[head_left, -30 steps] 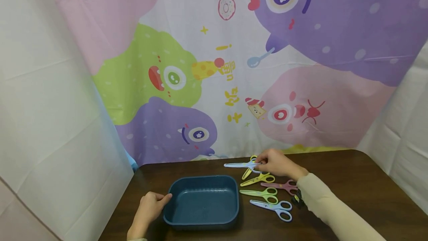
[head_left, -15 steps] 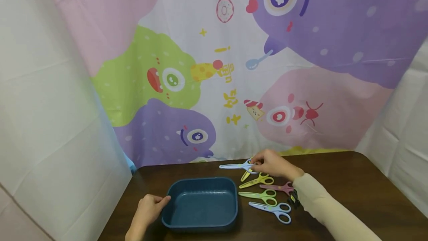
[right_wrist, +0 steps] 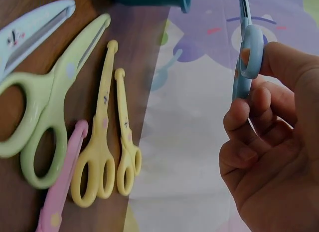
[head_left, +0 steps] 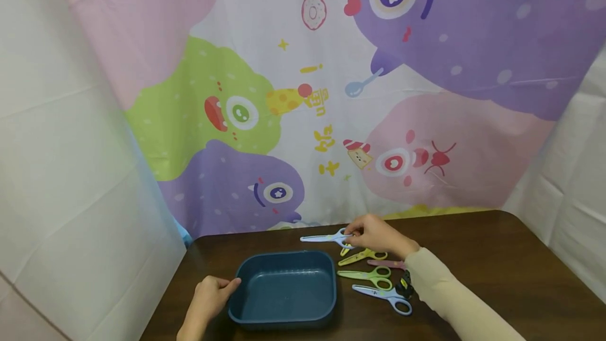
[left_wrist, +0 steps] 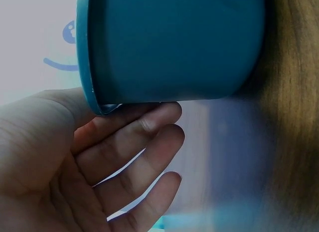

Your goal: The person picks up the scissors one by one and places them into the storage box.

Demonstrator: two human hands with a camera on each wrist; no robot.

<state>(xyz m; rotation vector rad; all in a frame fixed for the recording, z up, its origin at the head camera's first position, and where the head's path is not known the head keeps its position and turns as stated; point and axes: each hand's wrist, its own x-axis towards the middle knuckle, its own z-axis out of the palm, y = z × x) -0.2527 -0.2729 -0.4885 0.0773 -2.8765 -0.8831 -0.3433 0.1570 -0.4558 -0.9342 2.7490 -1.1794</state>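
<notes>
In the head view my left hand (head_left: 208, 298) grips the left rim of a dark teal rectangular plastic box (head_left: 285, 294), whose inside is bare. The left wrist view shows the thumb over the box rim (left_wrist: 85, 52) and fingers along the outer wall, the lower fingers spread apart. Beyond the box's far right corner, my right hand (head_left: 376, 236) pinches light-blue scissors (head_left: 324, 238) by their handle loops, blades pointing left. Seen from the right wrist, thumb and fingers hold the blue handle (right_wrist: 253, 52), raised off the table; the blade tips run out of that view.
Right of the box lie more scissors: light blue (head_left: 379, 293), green (head_left: 362, 276), pink (head_left: 390, 264), and two yellow, the nearer (head_left: 354, 258) partly overlapping the farther in the head view. A patterned cloth (head_left: 326, 193) hangs behind the brown table (head_left: 473, 262).
My right hand has shifted left with the blue scissors, whose blades now reach farther toward the box's far side. My left hand stays on the box rim.
</notes>
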